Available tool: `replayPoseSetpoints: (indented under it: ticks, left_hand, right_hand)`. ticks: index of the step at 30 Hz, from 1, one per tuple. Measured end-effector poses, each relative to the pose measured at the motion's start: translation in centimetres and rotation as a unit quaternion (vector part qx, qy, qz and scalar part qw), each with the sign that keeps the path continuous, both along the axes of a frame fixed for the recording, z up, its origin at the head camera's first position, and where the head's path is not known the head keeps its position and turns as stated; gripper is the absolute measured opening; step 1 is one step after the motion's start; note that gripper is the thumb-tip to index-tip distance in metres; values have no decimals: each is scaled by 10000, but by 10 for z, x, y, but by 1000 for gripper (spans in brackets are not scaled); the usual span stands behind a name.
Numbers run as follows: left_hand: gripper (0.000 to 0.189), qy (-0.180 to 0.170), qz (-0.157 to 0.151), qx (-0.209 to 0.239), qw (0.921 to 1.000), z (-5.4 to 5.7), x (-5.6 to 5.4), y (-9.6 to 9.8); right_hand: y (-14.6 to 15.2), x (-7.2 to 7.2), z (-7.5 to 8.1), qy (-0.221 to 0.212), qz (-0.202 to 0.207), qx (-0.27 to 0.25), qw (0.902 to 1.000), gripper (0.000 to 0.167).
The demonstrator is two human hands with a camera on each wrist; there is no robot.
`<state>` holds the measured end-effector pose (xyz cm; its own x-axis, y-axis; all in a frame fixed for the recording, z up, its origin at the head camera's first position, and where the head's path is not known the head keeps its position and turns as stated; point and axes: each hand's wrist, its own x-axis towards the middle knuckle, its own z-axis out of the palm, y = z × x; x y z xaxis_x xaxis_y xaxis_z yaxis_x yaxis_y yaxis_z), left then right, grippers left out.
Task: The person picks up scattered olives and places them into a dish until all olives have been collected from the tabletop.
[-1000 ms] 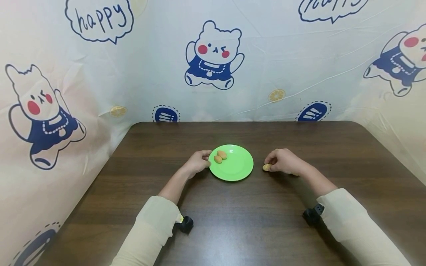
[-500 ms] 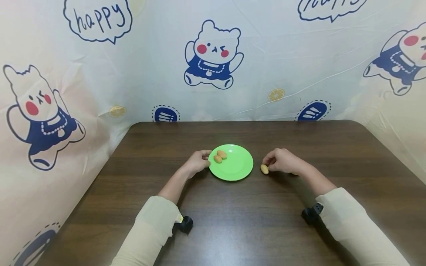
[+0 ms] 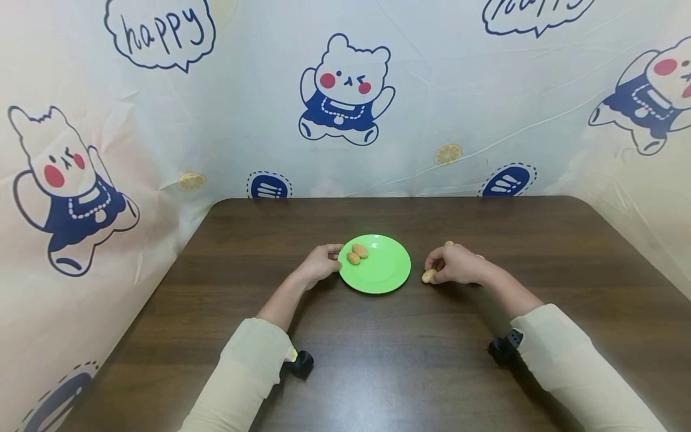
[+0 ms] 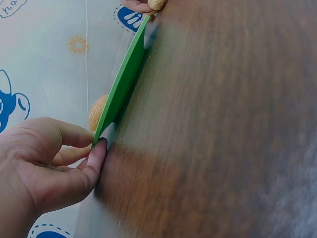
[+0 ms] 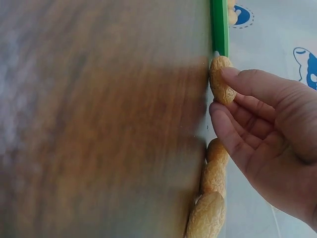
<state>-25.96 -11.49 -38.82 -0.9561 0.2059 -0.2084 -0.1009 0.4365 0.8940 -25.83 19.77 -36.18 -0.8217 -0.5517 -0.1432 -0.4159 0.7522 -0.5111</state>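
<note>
A round green plate (image 3: 378, 276) lies on the table, with two peanuts in their shells (image 3: 353, 258) near its left rim. My left hand (image 3: 320, 264) pinches that rim between thumb and fingers, as the left wrist view also shows. Just right of the plate, my right hand (image 3: 459, 264) holds a peanut (image 5: 221, 79) by thumb and fingertips. In the right wrist view this peanut stands close to the plate's edge. Beneath the right hand more unshelled peanuts (image 5: 207, 215) lie on the table; in the head view that hand mostly covers them.
The brown wooden table (image 3: 372, 360) has rounded far corners. Behind it hangs a pale curtain (image 3: 421, 90) printed with cartoon bears. Black wrist cameras (image 3: 301, 365) sit at both cuffs.
My right hand has shifted slightly left and down, and the peanut in its fingers has turned. Bits of other peanuts now show behind that hand. The left hand and plate stay put.
</note>
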Motion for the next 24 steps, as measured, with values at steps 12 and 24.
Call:
replayPoseSetpoints:
  ticks: [12, 24]
  left_hand:
    - [58, 1, -50, 34, 10000, 0, 1, 0]
    - [58, -112, -52, 11, 9999, 1, 2, 0]
  right_hand:
    - [-1, -1, -1, 157, -80, -16, 9998, 13]
    - [-3, 1, 2, 351, -52, -310, 9989, 12]
